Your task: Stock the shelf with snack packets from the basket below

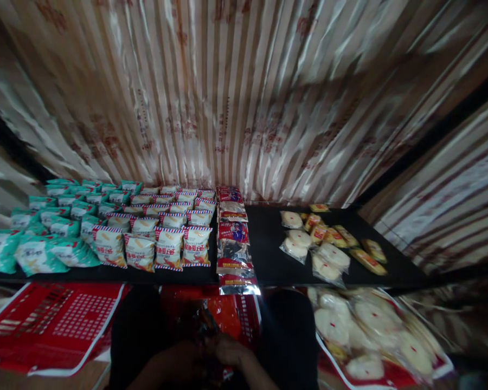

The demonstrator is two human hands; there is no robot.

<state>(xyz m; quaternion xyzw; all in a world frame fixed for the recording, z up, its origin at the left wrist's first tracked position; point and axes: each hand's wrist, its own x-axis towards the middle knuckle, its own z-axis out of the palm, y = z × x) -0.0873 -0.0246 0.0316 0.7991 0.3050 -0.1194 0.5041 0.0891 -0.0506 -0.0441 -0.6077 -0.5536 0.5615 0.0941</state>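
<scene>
Low in the head view, my left hand [183, 357] and my right hand [230, 349] come close together in deep shadow between my knees. Both have their fingers closed around a dark, glossy packet [205, 319]; its print is too dim to read. Behind it, an orange-red surface [228, 314] shows inside a red bag [250, 311] with a white edge. Just above, a column of overlapping red and silver packets [233, 233] lies on the black shelf [264, 254], its front packet jutting over the edge.
Rows of teal snack bags [36, 254] stand at left, beside striped white-and-red snack bags [168, 246]. Wrapped round white cakes [296, 244] and yellow packets [368, 261] lie at right. Below are a red bag [61, 325] and an open bag of wrapped white rounds [374, 319].
</scene>
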